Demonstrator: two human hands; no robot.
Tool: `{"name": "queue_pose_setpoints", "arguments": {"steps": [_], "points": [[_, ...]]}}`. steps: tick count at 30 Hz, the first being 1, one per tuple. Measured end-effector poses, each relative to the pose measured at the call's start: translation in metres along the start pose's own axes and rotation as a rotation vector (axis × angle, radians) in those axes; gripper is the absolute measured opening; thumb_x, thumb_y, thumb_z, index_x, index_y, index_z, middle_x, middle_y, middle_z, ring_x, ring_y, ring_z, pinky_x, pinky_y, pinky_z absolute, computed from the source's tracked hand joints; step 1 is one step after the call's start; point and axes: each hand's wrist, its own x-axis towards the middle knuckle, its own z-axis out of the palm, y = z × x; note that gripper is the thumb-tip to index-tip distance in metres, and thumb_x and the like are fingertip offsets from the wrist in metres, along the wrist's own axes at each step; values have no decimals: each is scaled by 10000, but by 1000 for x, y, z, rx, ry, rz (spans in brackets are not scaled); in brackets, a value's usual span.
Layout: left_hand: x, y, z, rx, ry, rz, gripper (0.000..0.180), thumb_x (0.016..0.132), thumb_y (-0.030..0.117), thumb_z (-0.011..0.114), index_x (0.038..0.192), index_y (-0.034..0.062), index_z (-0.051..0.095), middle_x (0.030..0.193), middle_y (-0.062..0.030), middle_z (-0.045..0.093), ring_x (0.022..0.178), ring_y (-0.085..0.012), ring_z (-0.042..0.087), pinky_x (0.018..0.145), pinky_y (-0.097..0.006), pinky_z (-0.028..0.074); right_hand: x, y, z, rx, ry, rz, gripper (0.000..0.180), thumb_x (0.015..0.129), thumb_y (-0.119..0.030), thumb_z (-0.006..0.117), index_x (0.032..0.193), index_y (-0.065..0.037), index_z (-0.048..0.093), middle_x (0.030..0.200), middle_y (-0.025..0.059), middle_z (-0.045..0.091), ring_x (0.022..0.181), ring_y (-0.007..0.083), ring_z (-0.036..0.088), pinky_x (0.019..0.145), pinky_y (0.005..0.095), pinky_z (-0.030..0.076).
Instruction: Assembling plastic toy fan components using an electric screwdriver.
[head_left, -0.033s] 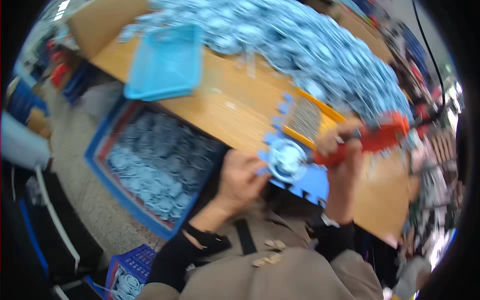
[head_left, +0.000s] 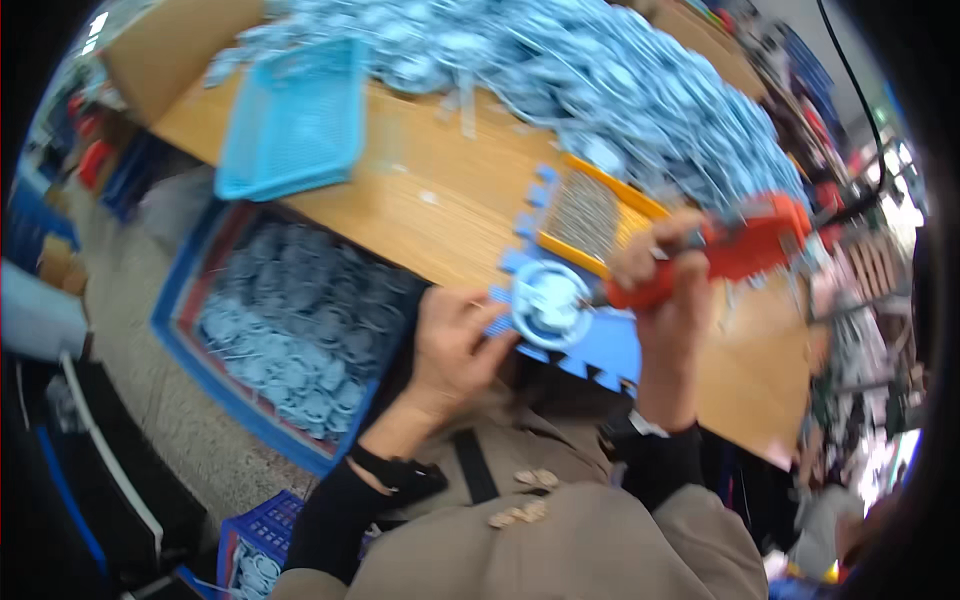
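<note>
Item one — my right hand point(head_left: 668, 275) is wrapped tight around the handle of an orange power screwdriver point(head_left: 735, 255), its tip angled down and inward toward a round pale-blue plastic part point(head_left: 548, 300); I hold the tool slanted so the bit meets the part's face. Item two — my left hand point(head_left: 455, 340) lies flat beside that part, fingertips pressed on its near edge, not pinching it, seemingly to keep it from turning under the tip. The part sits on a blue foam mat point(head_left: 600, 340) with toothed edges at the near edge of the wooden table point(head_left: 440, 190), just ahead of both hands. Past the tool tip: a yellow tray point(head_left: 595, 215) of small metal pieces, close enough for picking. Farther off, a heap of like blue parts point(head_left: 600, 80) and a light-blue basket point(head_left: 295, 120); below my left wrist, a floor crate point(head_left: 180, 310) filled with more.
</note>
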Motion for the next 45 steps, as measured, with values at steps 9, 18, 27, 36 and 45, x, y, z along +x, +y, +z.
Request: {"name": "queue_pose_setpoints", "arguments": {"steps": [9, 18, 27, 36, 45], "points": [[18, 6, 52, -36, -158, 74, 525, 696, 229, 765, 1159, 70, 575, 1149, -115, 518, 1166, -337, 440, 998, -472, 312, -7, 11, -32, -60, -10, -65, 447, 872, -462, 625, 1004, -60, 481, 690, 43, 513, 621, 156, 515, 612, 324, 429], [19, 12, 56, 36, -237, 30, 580, 658, 272, 798, 1154, 70, 577, 1187, -126, 485, 1217, -357, 393, 1029, -511, 257, 1, 6, -39, 173, -19, -143, 410, 863, -401, 658, 997, -55, 483, 681, 60, 525, 600, 149, 526, 600, 327, 451], [59, 31, 46, -602, -247, 36, 265, 743, 39, 680, 1005, 31, 639, 966, -128, 632, 987, -298, 573, 882, -378, 417, 10, -5, -39, 290, -160, -138, 512, 874, -581, 535, 1007, -87, 514, 680, -9, 480, 578, 114, 478, 575, 279, 387], [53, 39, 32, -754, -300, -116, 51, 811, 57, 653, 850, 26, 642, 843, -89, 630, 834, -249, 572, 771, -349, 441, -6, -13, -14, 221, -64, -125, 424, 855, -469, 639, 901, -98, 438, 590, -7, 459, 466, 92, 433, 437, 240, 360], [41, 44, 33, -556, -122, 11, 71, 832, 100, 638, 813, 58, 583, 777, -73, 548, 821, -272, 499, 868, -405, 365, -5, -3, -11, 211, -55, -195, 443, 883, -469, 602, 921, -84, 385, 612, 2, 428, 463, 102, 437, 432, 232, 382]]}}
